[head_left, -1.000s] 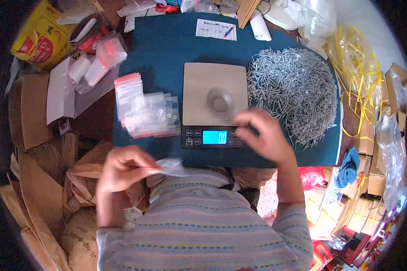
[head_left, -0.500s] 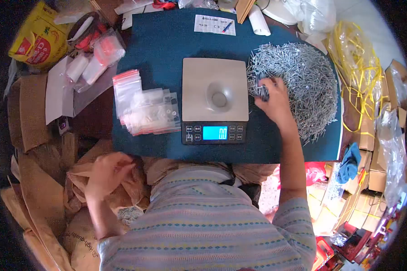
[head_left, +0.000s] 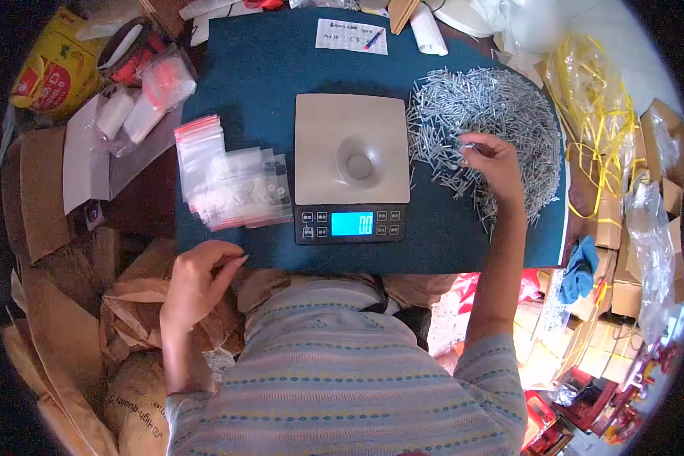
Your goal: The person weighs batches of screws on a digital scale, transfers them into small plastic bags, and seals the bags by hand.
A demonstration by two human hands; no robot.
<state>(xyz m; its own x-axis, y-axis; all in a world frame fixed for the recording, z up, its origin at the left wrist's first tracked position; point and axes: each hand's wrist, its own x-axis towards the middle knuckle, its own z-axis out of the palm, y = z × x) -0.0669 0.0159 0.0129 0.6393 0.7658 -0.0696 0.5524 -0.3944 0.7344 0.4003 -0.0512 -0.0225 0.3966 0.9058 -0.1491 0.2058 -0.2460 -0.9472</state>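
Note:
A large pile of thin silver screws [head_left: 520, 125] spreads over the right of the blue-green table mat. Above the near-left part of this heap is my right hand [head_left: 498, 166], its thumb and fingers pinched on a few screws [head_left: 475, 147]. My left hand [head_left: 197, 283] hovers at the table's front edge, fingers loosely bent, thumb apart, nothing seen in it. Between the hands sits a digital scale [head_left: 349, 114], its pan bare and its display [head_left: 353, 223] reading 0.0. Clear zip bags [head_left: 239, 186] with red edges lie left of the scale, overlapping in a fan.
A paper slip [head_left: 342, 36] with a pen lies at the mat's far side. To the left are an open box [head_left: 87, 163] with packaged bags and a yellow bag [head_left: 57, 72]. Yellow strapping [head_left: 596, 114] and cardboard boxes line the right. Brown paper sacks [head_left: 137, 304] stand below left.
My right hand has moved right and lifted off the pile's left edge with a few screws. The left hand has shifted slightly right. The whole view has slid a little left.

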